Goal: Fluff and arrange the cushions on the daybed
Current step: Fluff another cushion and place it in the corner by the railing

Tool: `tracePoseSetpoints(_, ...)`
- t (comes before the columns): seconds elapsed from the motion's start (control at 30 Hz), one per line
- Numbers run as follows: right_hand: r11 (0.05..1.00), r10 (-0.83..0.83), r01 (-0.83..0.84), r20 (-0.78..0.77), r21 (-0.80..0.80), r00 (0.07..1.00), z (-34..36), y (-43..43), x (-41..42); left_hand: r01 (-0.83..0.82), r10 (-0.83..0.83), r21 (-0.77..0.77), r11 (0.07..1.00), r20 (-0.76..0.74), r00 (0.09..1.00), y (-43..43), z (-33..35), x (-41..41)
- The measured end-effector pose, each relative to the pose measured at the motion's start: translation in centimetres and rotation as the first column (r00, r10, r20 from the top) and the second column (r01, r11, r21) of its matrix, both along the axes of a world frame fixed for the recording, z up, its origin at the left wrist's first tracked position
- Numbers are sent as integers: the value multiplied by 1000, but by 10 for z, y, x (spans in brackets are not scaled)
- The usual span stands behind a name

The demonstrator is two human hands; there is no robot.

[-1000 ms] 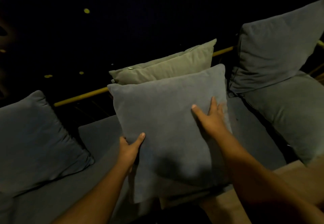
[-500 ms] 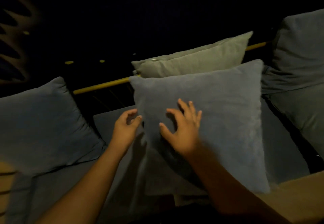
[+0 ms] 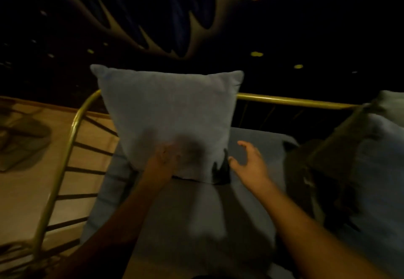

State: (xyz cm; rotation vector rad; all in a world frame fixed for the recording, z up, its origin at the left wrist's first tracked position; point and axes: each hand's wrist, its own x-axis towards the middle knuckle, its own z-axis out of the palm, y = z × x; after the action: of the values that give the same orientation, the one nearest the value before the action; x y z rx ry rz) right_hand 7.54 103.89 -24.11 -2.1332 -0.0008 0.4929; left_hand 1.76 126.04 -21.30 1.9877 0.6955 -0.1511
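A grey-blue square cushion point(image 3: 170, 112) stands upright at the left end of the daybed, leaning on the brass rail point(image 3: 295, 100). My left hand point(image 3: 162, 160) is blurred and rests against the cushion's lower front face; whether it grips the fabric is unclear. My right hand point(image 3: 249, 160) is open with fingers spread, just right of the cushion's lower right corner, apart from it. The grey seat mattress point(image 3: 196, 208) lies under both arms. Two more cushions, a blue one point(image 3: 380, 169) and an olive one point(image 3: 391, 104), sit at the right edge.
The curved brass end frame with dark spokes point(image 3: 65, 160) closes the daybed's left side. Beyond it is a wooden floor point(image 3: 28, 180) with shadows. Behind the rail everything is dark, with a pale leaf-shaped form point(image 3: 135, 34) overhead.
The view has swung left from the middle cushions to the left-end cushion. Both hands left the middle blue cushion and now reach at the one by the end frame.
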Motion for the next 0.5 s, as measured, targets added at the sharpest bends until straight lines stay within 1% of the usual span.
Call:
tracePoseSetpoints(0.03, 999, -26, 26, -25, 25, 999, -5, 20, 9, -25, 25, 8, 1000, -1, 1000, 24, -4, 3)
tracePoseSetpoints(0.13, 977, -126, 137, -78, 161, 989, -21, 67, 36, -168, 168, -5, 986, 110, 980, 90, -23, 17)
tracePoseSetpoints(0.23, 946, -228, 239, -77, 217, 971, -42, 93, 57, -288, 290, -37, 957, 86, 953, 144, -49, 31)
tracePoseSetpoints(0.3, 923, -280, 300, -116, 240, 953, -55, 102, 63, -365, 370, -92, 926, 46, 928, 171, -65, 43)
tracePoseSetpoints(0.4, 904, -297, 341, -193, 260, 935, -71, 108, 63, -373, 381, -207, 905, -1, 925, 200, -86, 52)
tracePoseSetpoints(0.5, 901, -292, 344, -220, 263, 931, -83, 109, 58, -365, 366, -238, 900, -42, 930, 207, -102, 55)
